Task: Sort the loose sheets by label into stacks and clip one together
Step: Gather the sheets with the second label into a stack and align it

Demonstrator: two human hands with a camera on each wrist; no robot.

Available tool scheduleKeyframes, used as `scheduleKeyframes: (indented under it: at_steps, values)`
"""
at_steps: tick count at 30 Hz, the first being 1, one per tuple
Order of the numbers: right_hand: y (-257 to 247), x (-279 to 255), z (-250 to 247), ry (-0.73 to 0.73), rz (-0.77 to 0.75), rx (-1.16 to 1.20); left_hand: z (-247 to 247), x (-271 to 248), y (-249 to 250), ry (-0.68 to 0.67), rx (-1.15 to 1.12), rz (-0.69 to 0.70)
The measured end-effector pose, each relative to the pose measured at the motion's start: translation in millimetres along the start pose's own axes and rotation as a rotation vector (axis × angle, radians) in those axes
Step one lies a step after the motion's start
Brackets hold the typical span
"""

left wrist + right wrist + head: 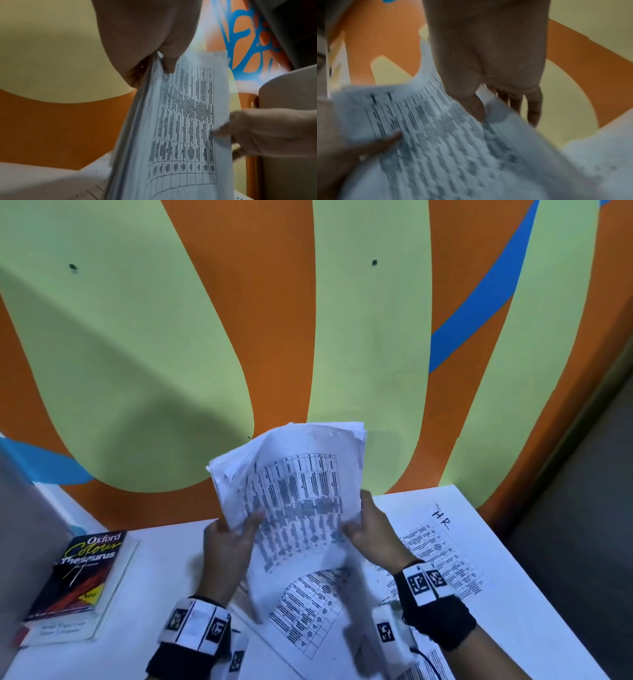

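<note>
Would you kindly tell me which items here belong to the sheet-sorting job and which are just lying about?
Part of the job:
- bundle of sheets, held up by left hand and right hand
- sheet marked HR on the table
- printed sheet below the bundle

Just lying about:
- Oxford thesaurus
- book under it

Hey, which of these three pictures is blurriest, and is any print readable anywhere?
Right wrist view: blurriest, the table print on the held sheets smears into streaks. Left wrist view: table rows are sharper but unreadable, and the right hand is motion-blurred. Head view: the thesaurus title and the handwritten "HR" on the HR sheet read; straight edges bow.
</note>
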State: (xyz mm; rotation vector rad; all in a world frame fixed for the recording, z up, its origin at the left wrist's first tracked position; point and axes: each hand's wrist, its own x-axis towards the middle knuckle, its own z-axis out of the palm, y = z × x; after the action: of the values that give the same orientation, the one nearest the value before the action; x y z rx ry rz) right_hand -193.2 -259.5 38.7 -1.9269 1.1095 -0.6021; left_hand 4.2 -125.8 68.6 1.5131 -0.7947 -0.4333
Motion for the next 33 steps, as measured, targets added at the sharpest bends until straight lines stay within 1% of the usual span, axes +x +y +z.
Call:
scheduleKeyframes:
  at_steps: [1,3,5,8,10,12,14,16,18,20,22,24,25,27,28,29,30,31,33]
  values:
    - [11.1,1.7,6.8,-0.059,0.068,-0.09,-4.6,2.3,0.8,0.059,0.022,0.026]
    - [25.8,2.1,23.3,-0.145,0.15,-0.283,-17.6,8.9,3.5,0.186,0.079,0.077]
    - [28.4,1.5,42.3,-0.169,0.158,-0.428,-31.5,14.8,10.6,0.279,0.09,0.113]
    - [23.0,6.0,70.3,-0.2,0.106,-0.613,-46.8,19.9,22.2,0.358,0.173,0.182]
    - [21.4,11.3,83.2,-0.237,0.122,-0.651,-56.3,23.2,21.7,0.418,0.204,0.194]
    - [22.6,16.6,91.1,-0.264,0.172,-0.64,-63.4,24.0,17.9,0.47,0.134,0.206]
    - [22.4,20.9,93.6,-0.263,0.238,-0.599,-67.1,22.3,15.5,0.497,0.098,0.177]
    - [20.8,26.8,97.9,-0.25,0.321,-0.584,-68.9,18.7,14.3,0.495,0.127,0.151]
    - [18.1,30.1,100.0,-0.187,0.336,-0.602,-71.1,16.4,13.5,0.499,0.133,0.165]
    - [14.1,26.3,93.9,-0.095,0.312,-0.502,-72.5,14.0,18.0,0.519,0.116,0.177]
    - [12.5,17.8,77.2,-0.061,0.307,-0.284,-70.5,10.1,24.6,0.511,0.078,0.174]
    - [12.9,4.2,49.2,0.014,0.317,-0.074,-67.7,5.5,33.2,0.488,0.036,0.209]
    - [14.7,-4.5,35.4,0.073,0.337,0.029,-64.9,2.5,38.4,0.469,0.025,0.237]
    - [20.1,-22.4,4.7,0.242,0.41,0.237,-63.1,4.1,39.9,0.462,0.023,0.273]
    - [24.5,-30.8,-9.1,0.321,0.468,0.347,-63.1,7.2,37.1,0.482,0.032,0.258]
    - [33.3,-39.4,-23.1,0.402,0.522,0.427,-61.9,10.1,36.8,0.509,0.035,0.203]
    - [43.1,-47.5,-35.5,0.485,0.562,0.458,-61.0,13.4,31.2,0.509,0.055,0.169]
    - [55.5,-52.7,-44.6,0.547,0.608,0.434,-58.4,14.4,29.0,0.519,0.063,0.177]
    - [83.2,-61.3,-58.0,0.65,0.755,0.27,-52.8,18.2,25.1,0.506,0.06,0.175]
